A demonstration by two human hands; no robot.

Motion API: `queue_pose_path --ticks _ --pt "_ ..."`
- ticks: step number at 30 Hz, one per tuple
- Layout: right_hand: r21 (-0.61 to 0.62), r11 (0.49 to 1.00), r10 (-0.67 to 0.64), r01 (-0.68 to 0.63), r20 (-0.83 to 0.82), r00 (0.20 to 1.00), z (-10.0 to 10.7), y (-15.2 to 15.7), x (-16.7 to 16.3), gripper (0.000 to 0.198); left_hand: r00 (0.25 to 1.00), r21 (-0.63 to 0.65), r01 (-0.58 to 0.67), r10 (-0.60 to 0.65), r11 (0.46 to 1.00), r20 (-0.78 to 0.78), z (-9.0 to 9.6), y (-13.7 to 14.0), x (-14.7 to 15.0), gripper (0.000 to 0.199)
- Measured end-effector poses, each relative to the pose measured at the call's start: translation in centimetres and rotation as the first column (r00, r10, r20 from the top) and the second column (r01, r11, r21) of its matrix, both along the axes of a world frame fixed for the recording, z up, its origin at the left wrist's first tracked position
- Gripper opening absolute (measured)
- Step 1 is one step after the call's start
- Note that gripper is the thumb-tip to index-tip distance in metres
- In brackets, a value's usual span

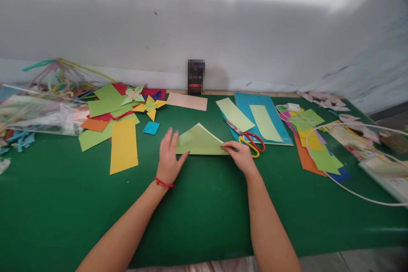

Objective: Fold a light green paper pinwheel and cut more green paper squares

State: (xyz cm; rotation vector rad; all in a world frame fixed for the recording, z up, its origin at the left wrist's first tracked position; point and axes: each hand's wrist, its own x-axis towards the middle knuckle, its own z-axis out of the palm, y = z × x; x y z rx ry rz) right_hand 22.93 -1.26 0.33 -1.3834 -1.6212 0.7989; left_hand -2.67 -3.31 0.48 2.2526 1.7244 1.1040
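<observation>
A light green sheet of paper (pixel 200 142), folded into a triangle with its peak pointing away from me, lies on the green table. My left hand (pixel 169 157), with a red string bracelet at the wrist, rests at the triangle's left corner, fingers spread. At the right corner my right hand (pixel 240 156) pinches the paper between thumb and fingers. Just beyond that hand lie scissors (pixel 244 136) with red and yellow handles, their blades over a pale green strip (pixel 235 114). A small folded blue paper square (pixel 151 128) sits left of the triangle.
Coloured sheets, a yellow rectangle (pixel 124 145) and folded paper stars (pixel 150 105) lie at left, near a clear plastic bag (pixel 41 112). A blue sheet (pixel 280 123) lies behind the scissors. At right a white cable (pixel 347 195) loops around more paper. A blurred-out dark object (pixel 195 76) stands by the wall.
</observation>
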Motion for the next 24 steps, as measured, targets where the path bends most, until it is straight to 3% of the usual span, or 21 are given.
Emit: queue_pose_path --ticks 1,3,5,7,10,13,16,18,21,24 --pt "0.047 0.999 0.022 -0.021 -0.012 1.000 0.1 -0.1 0.0 0.015 0.997 0.031 -0.038 0.036 0.999 0.071 0.4 0.3 -0.7 0.070" --pt "0.128 0.990 0.060 -0.057 -0.013 0.998 0.4 -0.2 -0.1 0.014 0.982 -0.023 -0.057 0.060 0.998 0.178 1.0 0.8 -2.0 0.068" --pt "0.161 0.984 0.076 -0.077 0.010 0.997 0.7 -0.4 -0.1 0.014 0.960 -0.196 0.054 0.003 0.979 0.280 1.2 1.1 -2.9 0.056" --pt "0.162 0.983 0.078 -0.082 0.035 0.996 1.0 -0.5 -0.2 0.014 0.930 -0.354 0.199 -0.063 0.914 0.362 1.0 1.2 -3.4 0.045" --pt "0.143 0.984 0.093 -0.103 0.078 0.993 1.3 -0.6 -0.3 0.012 0.921 -0.440 0.290 -0.122 0.850 0.370 0.5 1.2 -3.7 0.025" --pt "0.104 0.983 0.139 -0.153 0.130 0.982 1.6 -0.6 -0.3 0.017 0.929 -0.355 0.254 -0.124 0.900 0.350 0.3 1.1 -4.0 0.022" --pt "0.133 0.983 0.107 -0.129 0.159 0.981 1.5 -0.3 -0.1 0.015 0.937 -0.148 0.200 -0.145 0.969 0.317 0.7 1.0 -4.3 0.023" --pt "0.175 0.980 0.063 -0.091 0.158 0.986 1.2 -0.1 0.2 0.012 0.946 -0.043 0.206 -0.187 0.978 0.264 1.1 0.9 -4.4 0.024" --pt "0.193 0.976 0.075 -0.101 0.138 0.988 1.0 0.1 0.6 0.010 0.955 -0.016 0.217 -0.209 0.976 0.209 1.3 1.0 -4.4 0.025" --pt "0.226 0.965 0.107 -0.135 0.134 0.985 1.3 -0.1 0.7 0.010 0.971 -0.039 0.144 -0.134 0.989 0.200 1.1 1.4 -4.7 0.021"
